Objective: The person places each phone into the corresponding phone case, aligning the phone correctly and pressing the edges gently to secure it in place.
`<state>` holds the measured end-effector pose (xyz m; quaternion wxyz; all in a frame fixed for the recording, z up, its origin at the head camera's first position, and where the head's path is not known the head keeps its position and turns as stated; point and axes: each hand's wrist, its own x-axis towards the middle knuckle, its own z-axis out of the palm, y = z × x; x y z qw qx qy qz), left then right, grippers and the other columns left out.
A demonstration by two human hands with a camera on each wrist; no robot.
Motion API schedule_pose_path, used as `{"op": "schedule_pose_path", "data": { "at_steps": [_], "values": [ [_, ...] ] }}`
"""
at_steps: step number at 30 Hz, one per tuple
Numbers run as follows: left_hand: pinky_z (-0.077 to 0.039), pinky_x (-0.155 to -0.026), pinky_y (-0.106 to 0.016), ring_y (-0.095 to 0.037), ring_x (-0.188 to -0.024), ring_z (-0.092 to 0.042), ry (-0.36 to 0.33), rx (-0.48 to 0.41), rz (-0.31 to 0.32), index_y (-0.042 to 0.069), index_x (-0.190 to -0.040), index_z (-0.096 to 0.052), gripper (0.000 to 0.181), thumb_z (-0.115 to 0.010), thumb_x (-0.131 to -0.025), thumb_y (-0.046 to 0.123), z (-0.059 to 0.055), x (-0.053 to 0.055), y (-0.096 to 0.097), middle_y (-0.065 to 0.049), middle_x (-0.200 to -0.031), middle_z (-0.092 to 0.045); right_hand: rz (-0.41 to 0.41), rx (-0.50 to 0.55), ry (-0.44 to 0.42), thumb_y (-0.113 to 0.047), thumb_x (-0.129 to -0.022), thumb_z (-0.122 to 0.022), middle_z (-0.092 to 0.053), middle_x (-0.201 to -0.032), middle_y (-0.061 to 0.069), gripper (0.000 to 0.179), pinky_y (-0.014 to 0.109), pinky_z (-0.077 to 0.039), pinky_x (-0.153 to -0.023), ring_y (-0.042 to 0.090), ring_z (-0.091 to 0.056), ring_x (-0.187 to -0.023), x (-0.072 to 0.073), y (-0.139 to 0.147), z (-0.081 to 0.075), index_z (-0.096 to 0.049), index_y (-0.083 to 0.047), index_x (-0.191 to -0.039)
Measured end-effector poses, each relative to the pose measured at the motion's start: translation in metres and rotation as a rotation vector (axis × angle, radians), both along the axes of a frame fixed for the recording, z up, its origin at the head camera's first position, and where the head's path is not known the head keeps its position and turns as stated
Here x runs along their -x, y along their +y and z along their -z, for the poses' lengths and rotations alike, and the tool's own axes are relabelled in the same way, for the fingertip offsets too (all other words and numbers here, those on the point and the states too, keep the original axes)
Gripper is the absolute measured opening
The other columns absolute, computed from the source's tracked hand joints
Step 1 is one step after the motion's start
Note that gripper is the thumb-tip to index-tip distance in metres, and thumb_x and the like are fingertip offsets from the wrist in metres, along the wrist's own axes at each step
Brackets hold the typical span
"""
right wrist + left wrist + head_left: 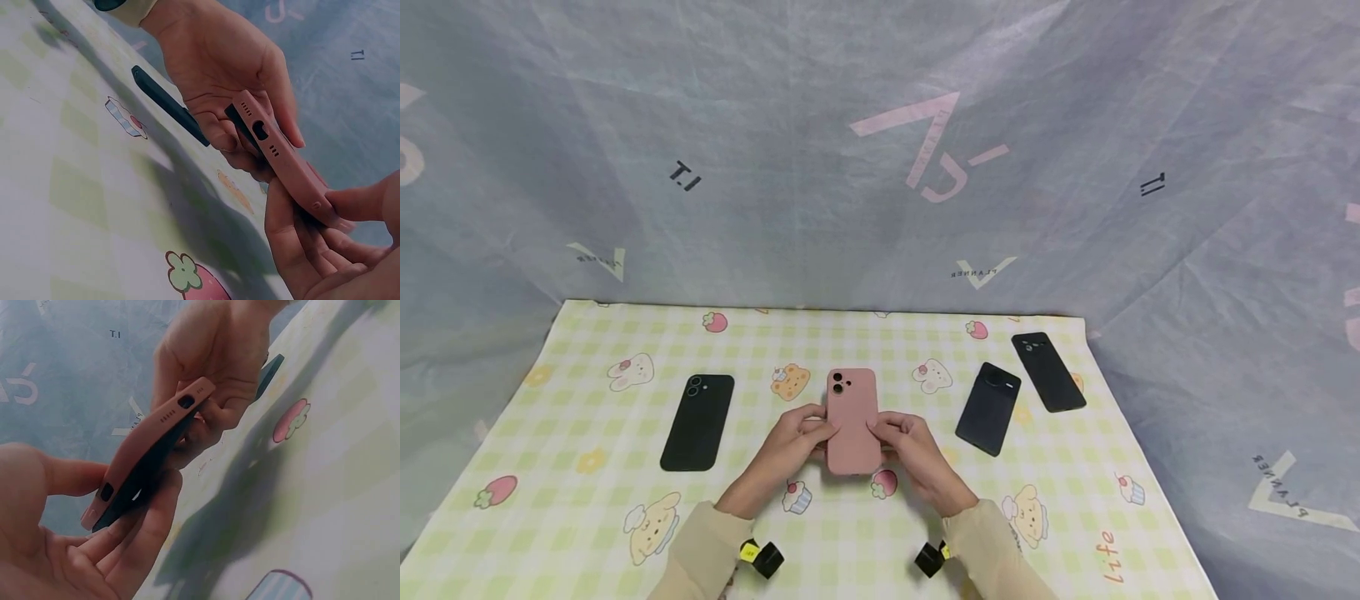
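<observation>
Both hands hold a pink phone case above the middle of the table, its back and camera cutouts facing up. My left hand grips its left side, thumb on the back and fingers underneath. My right hand grips the right side the same way. In the left wrist view, a dark phone shows under the case, with a gap along the edge between the two. Port openings line the pink rim in the right wrist view. The phone's screen side is hidden.
A black phone with two camera lenses lies to the left. On the right lie a dark phone with a round camera area and another black phone near the table's right edge. A checked cloth covers the table; a grey curtain hangs behind.
</observation>
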<state>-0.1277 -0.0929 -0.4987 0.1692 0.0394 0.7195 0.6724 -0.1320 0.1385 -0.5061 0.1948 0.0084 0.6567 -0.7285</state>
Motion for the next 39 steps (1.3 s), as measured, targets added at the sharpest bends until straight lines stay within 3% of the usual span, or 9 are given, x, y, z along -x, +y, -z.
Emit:
{"op": "schedule_pose_path", "data": {
  "at_steps": [10, 18, 25, 32, 39],
  "values": [
    [-0.063, -0.081, -0.029, -0.019, -0.09, -0.076, 0.026, 0.063, 0.029, -0.008, -0.135, -0.061, 0.038, -0.063, -0.109, 0.02, 0.002, -0.004, -0.003, -0.016, -0.11, -0.08, -0.033, -0.033, -0.006, -0.011, -0.106, -0.065, -0.074, -0.088, -0.002, 0.028, 0.02, -0.058, -0.07, 0.009, -0.071, -0.08, 0.001, 0.003, -0.001, -0.069, 0.012, -0.123],
    [-0.065, -0.081, -0.039, -0.023, -0.088, -0.074, 0.018, 0.026, 0.076, -0.012, -0.134, -0.061, 0.041, -0.061, -0.112, 0.022, 0.003, -0.002, -0.012, -0.014, -0.098, -0.077, -0.112, -0.059, 0.0, -0.015, -0.107, -0.065, -0.076, -0.089, -0.003, 0.028, 0.022, -0.057, -0.072, 0.008, -0.071, -0.08, 0.005, 0.009, -0.001, -0.072, 0.009, -0.121],
    [-0.066, -0.081, -0.036, -0.024, -0.09, -0.076, -0.011, -0.04, 0.061, -0.013, -0.138, -0.058, 0.043, -0.059, -0.113, 0.022, 0.004, 0.002, -0.021, -0.015, -0.102, -0.076, -0.247, -0.056, 0.024, -0.017, -0.108, -0.064, -0.077, -0.094, -0.001, 0.027, 0.026, -0.059, -0.076, 0.011, -0.071, -0.084, 0.007, 0.019, -0.004, -0.074, 0.006, -0.119],
    [-0.065, -0.079, -0.035, -0.019, -0.086, -0.073, -0.028, -0.036, 0.045, -0.013, -0.136, -0.06, 0.042, -0.056, -0.114, 0.023, 0.0, 0.003, -0.025, -0.012, -0.097, -0.072, -0.387, -0.08, 0.026, -0.018, -0.108, -0.064, -0.076, -0.094, -0.003, 0.025, 0.025, -0.057, -0.072, 0.009, -0.067, -0.081, 0.009, 0.026, -0.007, -0.075, 0.003, -0.115],
    [-0.065, -0.068, -0.033, -0.018, -0.072, -0.072, 0.003, 0.009, 0.146, -0.01, -0.115, -0.069, 0.04, -0.054, -0.115, 0.028, -0.001, 0.002, -0.026, -0.007, -0.085, -0.069, -0.505, -0.107, 0.014, -0.017, -0.107, -0.065, -0.076, -0.093, -0.004, 0.024, 0.025, -0.057, -0.073, 0.008, -0.068, -0.081, 0.013, 0.027, -0.009, -0.075, 0.002, -0.116]
  ]
}}
